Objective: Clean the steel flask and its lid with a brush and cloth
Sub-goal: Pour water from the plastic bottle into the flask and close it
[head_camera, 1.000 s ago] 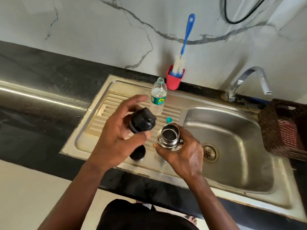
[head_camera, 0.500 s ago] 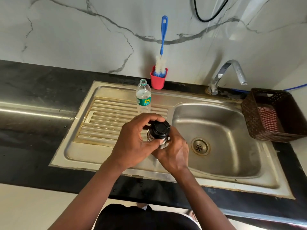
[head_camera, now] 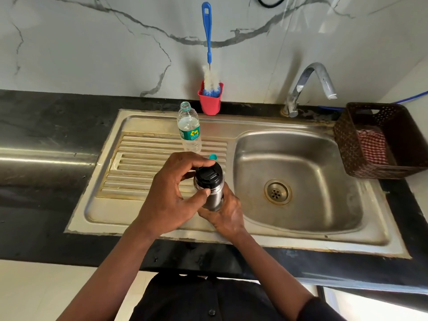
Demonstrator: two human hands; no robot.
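Over the sink (head_camera: 301, 239), the steel flask (head_camera: 215, 198) is gripped low by the right hand (head_camera: 228, 215). Its lid (head_camera: 208, 176), held apart a second ago, is now seated and pinched by the left hand (head_camera: 169, 200), seemingly being screwed shut, so brushing waits. Right of the hands a cloth (head_camera: 372, 147) lies in the basket (head_camera: 345, 144); beyond them, the brush (head_camera: 209, 33) stands in a cup (head_camera: 209, 105).

Open passage over sink basin (head_camera: 301, 163), right, and drainboard (head_camera: 143, 158), left; water bottle (head_camera: 189, 129) and teal cap (head_camera: 213, 156) standing before bottle brush (head_camera: 209, 42) in red holder (head_camera: 210, 104).
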